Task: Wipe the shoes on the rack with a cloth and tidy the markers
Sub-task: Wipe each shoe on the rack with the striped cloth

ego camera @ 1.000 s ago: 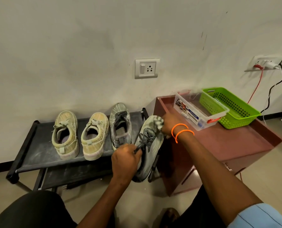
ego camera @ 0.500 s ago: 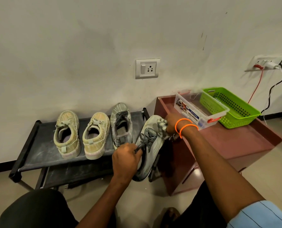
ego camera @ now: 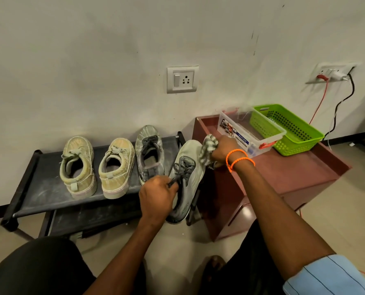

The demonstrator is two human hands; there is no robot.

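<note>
My left hand (ego camera: 156, 195) grips a grey sneaker (ego camera: 188, 167) by its heel and laces, holding it off the right end of the black shoe rack (ego camera: 38, 184). My right hand (ego camera: 222, 151), with orange bands on the wrist, clutches a striped grey-white cloth (ego camera: 208, 149) against the sneaker's toe on its right side. On the rack's top shelf stand two yellowish canvas shoes (ego camera: 77, 167) (ego camera: 116, 167) and the other grey sneaker (ego camera: 149, 153). No markers show clearly.
A maroon cabinet (ego camera: 294, 175) stands right of the rack, carrying a clear plastic box (ego camera: 247, 135) and a green basket (ego camera: 288, 128). A wall socket (ego camera: 182, 79) sits above the rack. Red and black cables (ego camera: 334, 109) hang from a second outlet at the right.
My right hand with the cloth slid down the toe's right side, then back up toward its tip. My left hand keeps the sneaker almost still.
</note>
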